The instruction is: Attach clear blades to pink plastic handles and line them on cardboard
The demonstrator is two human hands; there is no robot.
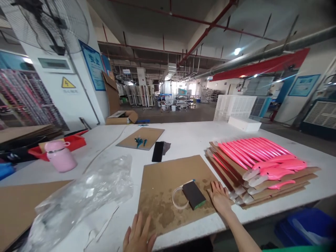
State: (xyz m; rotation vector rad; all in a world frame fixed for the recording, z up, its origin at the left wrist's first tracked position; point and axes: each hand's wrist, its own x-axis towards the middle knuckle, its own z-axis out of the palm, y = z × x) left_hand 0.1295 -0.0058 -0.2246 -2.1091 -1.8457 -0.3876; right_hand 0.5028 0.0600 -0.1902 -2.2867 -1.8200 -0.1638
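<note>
My left hand (138, 233) lies at the lower left corner of a stained brown cardboard sheet (157, 185), fingers spread and nothing in them. On the sheet's right edge rests my right hand (219, 196), palm down and fingers stretched, close to the stacked cardboard. Between the hands, on the sheet, are a dark rectangular block (193, 194) with a green edge and a pale ring (174, 200). A thin stick with a blue end (193, 181) pokes out behind the block. To the right, pink fish-shaped pieces (252, 148) with clear tips lie on layered cardboard sheets (286, 196).
A black phone (158, 151) lies beyond the sheet. Small teal pieces (140, 142) sit on another cardboard piece (154, 133). Crumpled clear plastic (105, 182), a pink bottle (61, 157) and a red tray (77, 142) are on the left. A white box (244, 124) stands at the far right.
</note>
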